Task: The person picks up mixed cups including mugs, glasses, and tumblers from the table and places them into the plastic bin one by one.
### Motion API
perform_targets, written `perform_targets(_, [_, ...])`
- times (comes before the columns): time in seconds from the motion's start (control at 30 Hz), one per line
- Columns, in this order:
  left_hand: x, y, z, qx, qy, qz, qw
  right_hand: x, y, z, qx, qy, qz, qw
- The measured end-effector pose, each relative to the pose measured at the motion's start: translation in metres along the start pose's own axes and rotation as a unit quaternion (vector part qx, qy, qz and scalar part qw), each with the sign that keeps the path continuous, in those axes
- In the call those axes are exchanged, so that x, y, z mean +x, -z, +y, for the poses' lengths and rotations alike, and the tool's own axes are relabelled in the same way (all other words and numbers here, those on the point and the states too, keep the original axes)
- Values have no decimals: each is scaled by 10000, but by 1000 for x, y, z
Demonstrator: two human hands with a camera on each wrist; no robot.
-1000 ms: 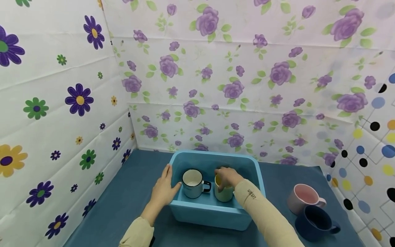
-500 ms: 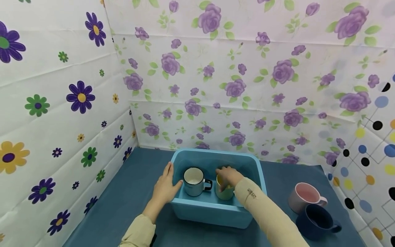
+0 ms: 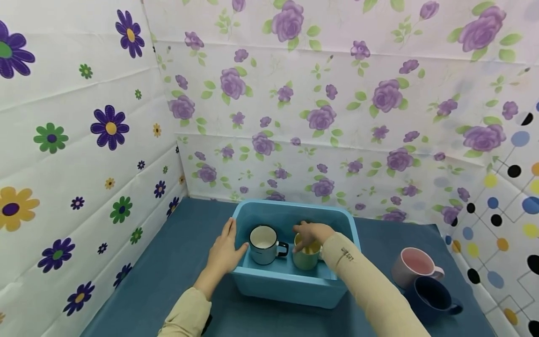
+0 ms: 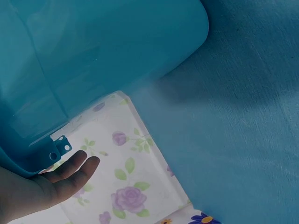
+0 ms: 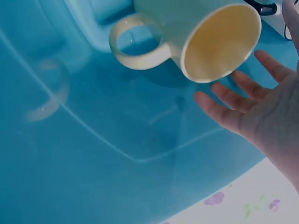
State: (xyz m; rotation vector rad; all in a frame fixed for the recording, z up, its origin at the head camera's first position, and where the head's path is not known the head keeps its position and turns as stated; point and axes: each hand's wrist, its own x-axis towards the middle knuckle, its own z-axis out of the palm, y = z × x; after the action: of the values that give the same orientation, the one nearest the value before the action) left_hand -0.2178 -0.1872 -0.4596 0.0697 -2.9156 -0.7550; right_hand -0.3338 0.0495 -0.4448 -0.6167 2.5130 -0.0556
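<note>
A light blue plastic bin [image 3: 290, 288] stands on the table. My left hand [image 3: 225, 250] lies along its left rim, fingers straight and thumb reaching over the edge; in the left wrist view, fingertips [image 4: 86, 170] extend past the rim. Inside the bin a pale green mug [image 3: 306, 262] with a cream interior stands upright. My right hand [image 3: 312, 232] is over this mug, and the right wrist view has its fingers [image 5: 219, 112] spread loosely beside the mug's rim, not curled round it. A white-and-grey enamel mug [image 3: 263, 255] with a black handle stands to the left of it.
On the table right of the bin are a pink mug [image 3: 408, 274] and a navy mug [image 3: 427, 304], close together. Flowered sheeting [image 3: 269, 168] hangs behind the bin, with patterned sheets on the left and right sides too.
My right hand has lifted slightly and its fingers have loosened from the green mug, uncovering more of it. The left hand stays at the rim. The head view has shifted a little.
</note>
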Motion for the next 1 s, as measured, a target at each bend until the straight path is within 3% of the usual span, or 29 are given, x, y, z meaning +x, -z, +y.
perform_targets(0.23, [4, 1, 4, -35, -94, -31, 9999, 4, 7, 6, -131, 162, -141, 9997])
perform_targets(0.6, [-1, 3, -2, -100, -158, 35, 9998, -27, 20, -20, -223, 408, -217, 9987])
perform_targets(1.0, [0, 1, -2, -136, -146, -56, 9998, -44, 26, -7, 262, 1051, -303, 9937])
